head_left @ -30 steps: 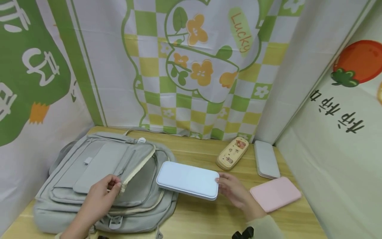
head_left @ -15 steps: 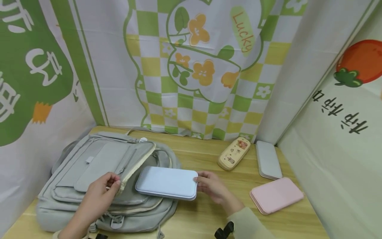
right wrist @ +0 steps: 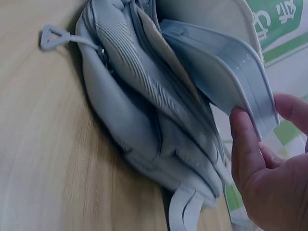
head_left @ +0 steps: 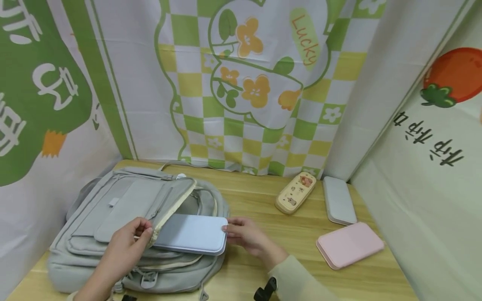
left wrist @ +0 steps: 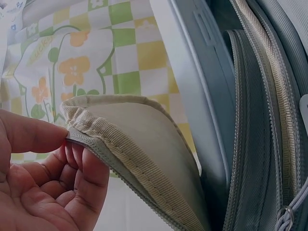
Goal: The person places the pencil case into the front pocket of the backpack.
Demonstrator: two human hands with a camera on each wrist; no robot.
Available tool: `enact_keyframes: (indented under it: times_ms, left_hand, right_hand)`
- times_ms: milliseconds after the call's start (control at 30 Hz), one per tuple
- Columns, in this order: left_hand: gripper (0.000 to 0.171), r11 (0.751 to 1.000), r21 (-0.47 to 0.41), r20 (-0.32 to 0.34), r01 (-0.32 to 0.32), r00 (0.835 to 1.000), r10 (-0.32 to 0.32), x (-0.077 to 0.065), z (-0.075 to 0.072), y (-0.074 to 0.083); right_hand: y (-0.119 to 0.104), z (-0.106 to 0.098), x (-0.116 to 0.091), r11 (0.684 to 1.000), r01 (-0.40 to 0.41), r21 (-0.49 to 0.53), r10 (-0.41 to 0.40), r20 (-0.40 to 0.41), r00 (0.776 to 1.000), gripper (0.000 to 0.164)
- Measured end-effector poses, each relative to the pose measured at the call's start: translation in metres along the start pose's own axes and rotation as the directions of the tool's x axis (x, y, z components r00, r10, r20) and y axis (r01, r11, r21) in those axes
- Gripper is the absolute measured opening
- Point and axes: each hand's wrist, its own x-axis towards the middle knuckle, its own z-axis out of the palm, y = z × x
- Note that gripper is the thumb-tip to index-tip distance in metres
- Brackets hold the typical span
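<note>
A grey backpack (head_left: 86, 225) lies on the left of the wooden table, its front pocket unzipped. My left hand (head_left: 129, 246) pinches the zipper edge of the pocket flap (left wrist: 144, 139) between thumb and fingers, holding it raised. The right hand (head_left: 252, 240) grips the near right end of a pale blue rectangular case (head_left: 196, 234). Part of that case sits inside the pocket opening, its left end hidden under the flap. In the right wrist view, thumb and fingers pinch the end of the case (right wrist: 245, 82) from both faces.
On the table's right side lie a cream pencil case with cartoon prints (head_left: 296, 193), a light grey case (head_left: 339, 201) and a pink case (head_left: 350, 245). Printed curtains (head_left: 256, 83) stand at the back and sides. A backpack strap (right wrist: 185, 211) hangs loose.
The right hand has moved left with the pale blue case, sliding it from beside the backpack into the pocket opening. My left hand keeps the flap lifted in nearly the same place.
</note>
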Motion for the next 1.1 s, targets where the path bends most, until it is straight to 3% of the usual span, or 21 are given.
enact_keyframes:
  times_ms: [333,733,1100]
  left_hand:
    - [0.008,1.0,-0.006,0.002,0.006,1.0,-0.006,0.0,0.001,0.0]
    - [0.006,1.0,-0.003,0.009,-0.008,1.0,0.008,-0.001,0.004,-0.001]
    - [0.007,1.0,0.012,0.006,-0.029,1.0,0.029,-0.004,0.009,-0.003]
  right_hand:
    - [-0.004,0.027,0.017,1.0,0.009,0.006,-0.009,-0.083,0.997,0.04]
    - [0.0,0.048,0.03,1.0,-0.008,0.023,0.009,-0.069,0.998,0.028]
    - [-0.001,0.069,0.044,0.996,-0.022,-0.087,0.02,-0.023,1.0,0.017]
